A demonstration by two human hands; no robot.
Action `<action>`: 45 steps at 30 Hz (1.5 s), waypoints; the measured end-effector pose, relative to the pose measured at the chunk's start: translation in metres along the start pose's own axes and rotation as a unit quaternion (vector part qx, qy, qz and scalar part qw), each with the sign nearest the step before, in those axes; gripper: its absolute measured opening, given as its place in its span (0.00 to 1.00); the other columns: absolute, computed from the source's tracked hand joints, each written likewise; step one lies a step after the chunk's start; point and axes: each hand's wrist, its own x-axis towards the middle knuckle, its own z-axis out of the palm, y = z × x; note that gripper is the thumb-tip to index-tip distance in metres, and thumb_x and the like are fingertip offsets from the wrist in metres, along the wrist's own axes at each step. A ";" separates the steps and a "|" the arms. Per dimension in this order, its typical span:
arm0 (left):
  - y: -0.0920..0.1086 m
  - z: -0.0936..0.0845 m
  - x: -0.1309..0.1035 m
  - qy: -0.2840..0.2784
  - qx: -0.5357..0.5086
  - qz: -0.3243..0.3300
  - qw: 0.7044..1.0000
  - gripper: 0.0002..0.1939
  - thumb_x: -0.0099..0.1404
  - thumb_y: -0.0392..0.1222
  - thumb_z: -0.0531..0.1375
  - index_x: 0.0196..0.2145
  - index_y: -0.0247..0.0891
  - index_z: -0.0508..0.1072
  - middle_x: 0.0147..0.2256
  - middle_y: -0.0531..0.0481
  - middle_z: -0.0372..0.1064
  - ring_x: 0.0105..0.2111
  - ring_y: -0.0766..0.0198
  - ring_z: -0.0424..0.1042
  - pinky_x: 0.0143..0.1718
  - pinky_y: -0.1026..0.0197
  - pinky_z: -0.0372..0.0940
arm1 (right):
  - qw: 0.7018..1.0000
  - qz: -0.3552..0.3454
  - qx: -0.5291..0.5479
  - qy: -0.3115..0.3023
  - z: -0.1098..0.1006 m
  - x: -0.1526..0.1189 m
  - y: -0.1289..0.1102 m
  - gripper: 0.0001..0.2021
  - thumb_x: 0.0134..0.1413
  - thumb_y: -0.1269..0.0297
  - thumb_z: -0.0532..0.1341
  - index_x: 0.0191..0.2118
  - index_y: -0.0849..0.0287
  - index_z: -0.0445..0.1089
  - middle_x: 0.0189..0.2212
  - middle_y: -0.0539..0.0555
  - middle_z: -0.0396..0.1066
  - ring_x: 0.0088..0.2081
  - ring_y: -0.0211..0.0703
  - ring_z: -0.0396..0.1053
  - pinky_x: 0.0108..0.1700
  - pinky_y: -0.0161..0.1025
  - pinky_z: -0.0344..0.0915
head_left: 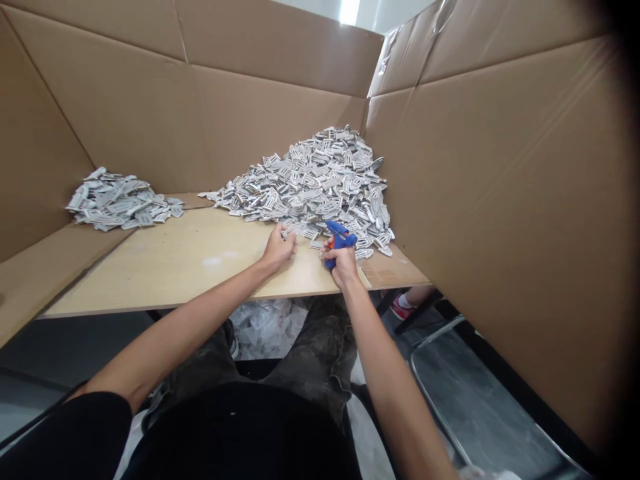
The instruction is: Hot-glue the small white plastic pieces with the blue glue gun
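Note:
My right hand (343, 264) is wrapped round a small blue glue gun (341, 233) with an orange trigger, its front end pointing up and to the left. To the left of it, my left hand (280, 248) is closed in a pinch on a small pale grey plastic piece (286, 233), partly hidden by the fingers. Both hands are just over the near side of a large heap of similar slotted grey pieces (320, 177). A gap separates the glue gun from the piece in my left hand.
A smaller pile of grey pieces (120, 200) lies at the left on the wooden board (165, 267). Tall cardboard walls (280, 100) enclose the back and sides. Below the board's front edge are crumpled white plastic (270, 327) and another person's shoe (401, 307).

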 end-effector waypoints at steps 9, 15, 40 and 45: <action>-0.001 -0.004 0.010 0.056 -0.006 0.054 0.997 0.07 0.58 0.39 0.68 0.30 0.36 0.72 0.25 0.53 0.68 0.26 0.66 0.65 0.27 0.65 0.59 | 0.999 -0.024 -0.031 -0.015 0.001 -0.001 0.000 0.18 0.25 0.68 0.59 0.32 0.55 0.64 0.32 0.47 0.67 0.32 0.37 0.66 0.32 0.34 0.67; 0.004 -0.001 0.007 0.033 -0.043 -0.016 0.998 0.09 0.61 0.41 0.66 0.30 0.39 0.67 0.23 0.54 0.66 0.21 0.68 0.62 0.21 0.67 0.54 | 0.999 -0.019 -0.043 0.005 0.003 -0.002 0.000 0.18 0.25 0.68 0.61 0.33 0.55 0.66 0.30 0.46 0.67 0.32 0.36 0.66 0.34 0.33 0.68; 0.006 -0.003 0.005 0.003 -0.021 0.087 0.996 0.12 0.64 0.46 0.64 0.28 0.40 0.67 0.24 0.55 0.62 0.25 0.66 0.60 0.26 0.66 0.55 | 0.988 -0.006 -0.107 -0.115 0.015 -0.014 -0.005 0.10 0.35 0.62 0.59 0.28 0.58 0.71 0.24 0.52 0.74 0.18 0.37 0.68 0.19 0.32 0.63; 0.008 -0.003 0.003 0.003 -0.022 0.100 0.995 0.12 0.65 0.44 0.62 0.27 0.40 0.66 0.24 0.55 0.61 0.25 0.66 0.60 0.26 0.66 0.56 | 0.988 0.003 -0.104 -0.112 0.014 -0.011 -0.003 0.09 0.35 0.62 0.60 0.27 0.59 0.71 0.23 0.51 0.73 0.17 0.38 0.68 0.18 0.32 0.62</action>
